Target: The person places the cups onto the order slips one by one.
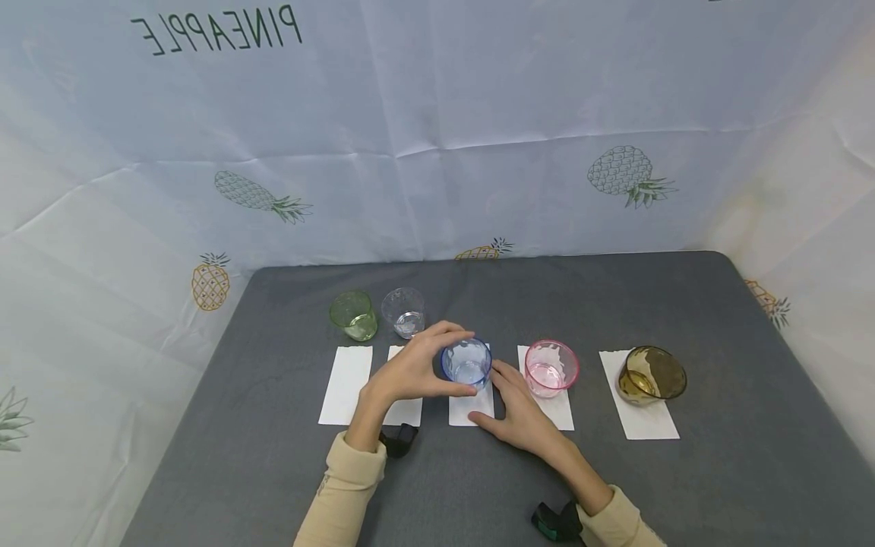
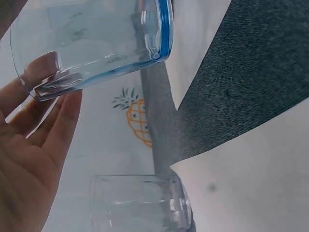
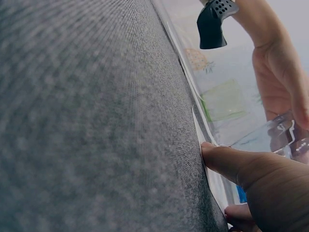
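Observation:
My left hand [image 1: 417, 368] holds a blue-tinted glass tumbler [image 1: 468, 365] between thumb and fingers, over the middle white paper strip [image 1: 462, 415]. In the left wrist view the tumbler [image 2: 104, 46] has its thick blue base toward the table and tilts slightly; the fingers [image 2: 67, 121] reach round its rim end. Close on the right, my right hand [image 1: 525, 418] lies low with thumb and fingers spread. Its thumb [image 3: 231, 162] meets the paper's edge at the tabletop in the right wrist view, its fingertips beside the tumbler's base.
A pink glass [image 1: 551, 370] and an amber glass [image 1: 648, 376] stand on paper strips to the right. Behind the two left strips [image 1: 345, 386] are a green glass [image 1: 353, 315] and a clear glass [image 1: 405, 311]. Pineapple-print cloth [image 1: 437, 197] hangs behind the grey table [image 1: 225, 456].

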Action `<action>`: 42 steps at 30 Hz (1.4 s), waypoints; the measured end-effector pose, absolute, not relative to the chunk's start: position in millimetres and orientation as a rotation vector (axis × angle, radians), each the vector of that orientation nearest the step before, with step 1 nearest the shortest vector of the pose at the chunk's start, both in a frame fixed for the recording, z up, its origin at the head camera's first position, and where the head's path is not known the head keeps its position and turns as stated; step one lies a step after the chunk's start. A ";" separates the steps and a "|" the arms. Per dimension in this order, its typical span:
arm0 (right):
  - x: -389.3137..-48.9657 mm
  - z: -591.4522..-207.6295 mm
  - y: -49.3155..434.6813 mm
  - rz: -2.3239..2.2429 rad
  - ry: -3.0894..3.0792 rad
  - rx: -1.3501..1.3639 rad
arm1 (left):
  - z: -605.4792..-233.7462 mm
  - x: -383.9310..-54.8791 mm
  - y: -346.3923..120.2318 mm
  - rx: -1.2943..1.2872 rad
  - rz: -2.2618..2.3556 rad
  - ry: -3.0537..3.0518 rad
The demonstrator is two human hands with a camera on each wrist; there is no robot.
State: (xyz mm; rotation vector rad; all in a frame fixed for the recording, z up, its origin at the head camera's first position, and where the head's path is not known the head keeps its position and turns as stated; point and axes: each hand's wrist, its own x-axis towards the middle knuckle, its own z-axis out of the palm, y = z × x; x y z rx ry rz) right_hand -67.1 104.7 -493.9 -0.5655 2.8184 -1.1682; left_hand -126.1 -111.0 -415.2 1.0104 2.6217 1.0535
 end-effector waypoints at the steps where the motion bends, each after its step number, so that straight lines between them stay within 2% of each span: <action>1: -67.2 -493.7 104.6 -1.176 2.813 -0.564 | -415.6 -125.9 -111.1 1.015 1.057 2.616; 42: -68.7 -495.1 104.2 -1.186 2.840 -0.592 | -428.6 -128.0 -112.2 1.043 1.074 2.601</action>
